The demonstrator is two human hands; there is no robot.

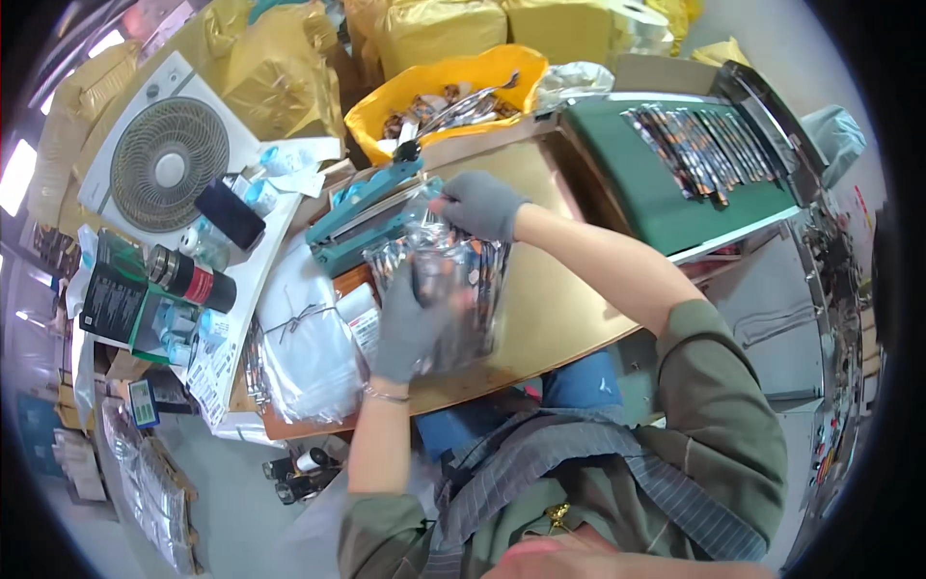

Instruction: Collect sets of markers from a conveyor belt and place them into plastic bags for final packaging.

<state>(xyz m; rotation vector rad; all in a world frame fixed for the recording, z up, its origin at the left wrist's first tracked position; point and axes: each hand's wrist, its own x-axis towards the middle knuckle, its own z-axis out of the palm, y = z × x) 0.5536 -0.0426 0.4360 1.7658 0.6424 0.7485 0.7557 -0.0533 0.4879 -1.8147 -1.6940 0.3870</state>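
A clear plastic bag [461,333] packed with slim, dark-patterned sticks lies on the tan work table in front of me. My left hand [413,328], in a grey glove, grips the bag's near left side; its fingertips are blurred. Gloved in grey too, my right hand [479,205] pinches the bag's loose top end, close to a teal bar-type heat sealer [362,220]. The sealer stands just beyond and left of the bag, its upper arm raised. A stack of flat clear bags [307,362], tied with string, rests left of my left hand.
On the right, a green conveyor belt [617,159] carries rows of patterned sticks [709,150]. An open yellow sack [371,106] stands behind the sealer. At left are a box fan [169,169], a phone [230,212] and a dark flask [193,278]. Yellow wrapped bundles [444,31] line the back.
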